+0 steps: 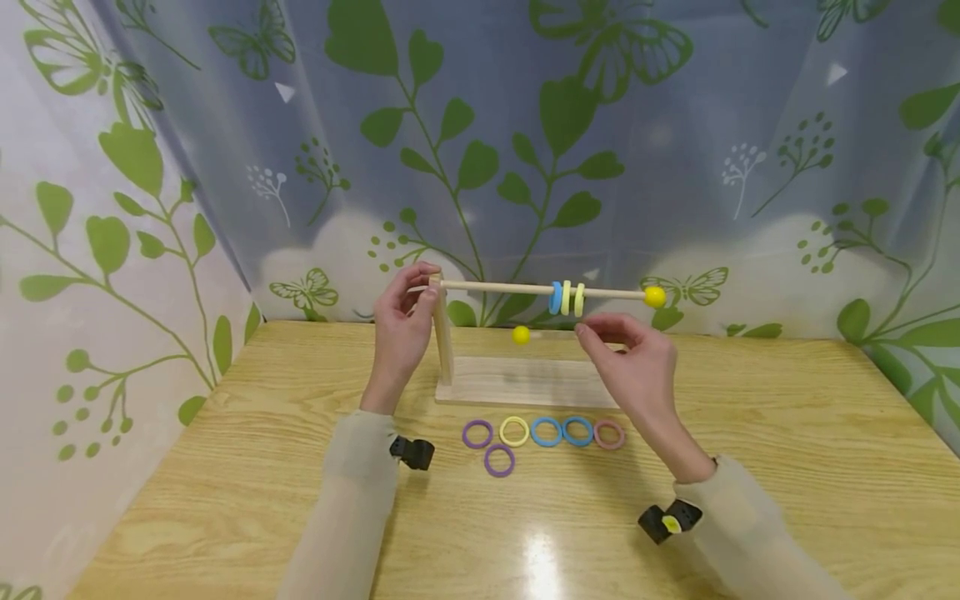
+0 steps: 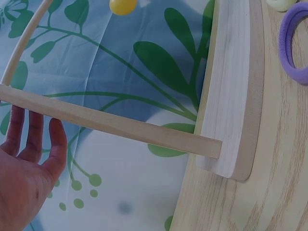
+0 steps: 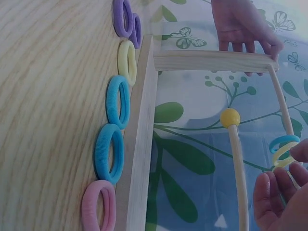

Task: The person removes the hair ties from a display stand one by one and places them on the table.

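Observation:
A wooden stand [image 1: 525, 381] has a post at its left, and my left hand [image 1: 405, 321] grips the top of that post. From there an upper rod [image 1: 495, 287] runs right to a yellow ball [image 1: 655, 297]. One blue hair tie [image 1: 555, 297] and two pale yellow hair ties [image 1: 566, 297] hang on this rod. Just below them is my right hand [image 1: 637, 367], its fingers loosely bent and holding nothing visible. Its fingertips lie close to the rightmost yellow tie. A lower rod ends in another yellow ball [image 1: 521, 334]; my right hand hides its far end.
In front of the base lie several hair ties: two purple [image 1: 477, 434], one yellow [image 1: 514, 432], two blue [image 1: 547, 432] and one pink [image 1: 609, 434]. A patterned curtain [image 1: 480, 167] hangs behind the wooden table [image 1: 262, 500].

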The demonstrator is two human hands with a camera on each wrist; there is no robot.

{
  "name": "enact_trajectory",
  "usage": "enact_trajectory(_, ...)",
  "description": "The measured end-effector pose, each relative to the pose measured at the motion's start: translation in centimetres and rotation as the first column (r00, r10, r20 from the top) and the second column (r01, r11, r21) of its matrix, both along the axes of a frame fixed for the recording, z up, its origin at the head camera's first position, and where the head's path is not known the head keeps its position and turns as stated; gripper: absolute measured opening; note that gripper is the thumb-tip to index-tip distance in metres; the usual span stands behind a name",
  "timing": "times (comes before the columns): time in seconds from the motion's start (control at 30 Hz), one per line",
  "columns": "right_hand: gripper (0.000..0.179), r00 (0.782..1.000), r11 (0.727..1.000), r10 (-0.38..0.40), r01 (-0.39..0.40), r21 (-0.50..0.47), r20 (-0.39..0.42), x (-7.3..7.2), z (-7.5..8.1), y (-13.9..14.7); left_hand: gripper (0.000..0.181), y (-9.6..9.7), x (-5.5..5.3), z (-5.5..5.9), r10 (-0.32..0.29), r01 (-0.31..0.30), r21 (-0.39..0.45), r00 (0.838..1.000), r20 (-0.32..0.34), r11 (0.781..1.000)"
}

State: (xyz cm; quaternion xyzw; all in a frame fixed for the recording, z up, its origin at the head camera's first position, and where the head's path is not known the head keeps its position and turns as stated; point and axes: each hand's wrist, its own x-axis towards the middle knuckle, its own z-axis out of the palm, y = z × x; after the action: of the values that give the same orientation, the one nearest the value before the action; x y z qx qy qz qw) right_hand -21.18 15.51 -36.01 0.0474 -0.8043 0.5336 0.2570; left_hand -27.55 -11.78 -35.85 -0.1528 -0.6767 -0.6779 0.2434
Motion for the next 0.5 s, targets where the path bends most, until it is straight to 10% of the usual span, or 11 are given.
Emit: enact_trajectory(0.5,0.015,0.989,0.998,-0.056,0.057,0.001,-0.134,-1.2,-0.2,-0.7,0.024,0.0,0.0,0.0,-0.006,0.006,0.002,1.0,-0.007,1.0)
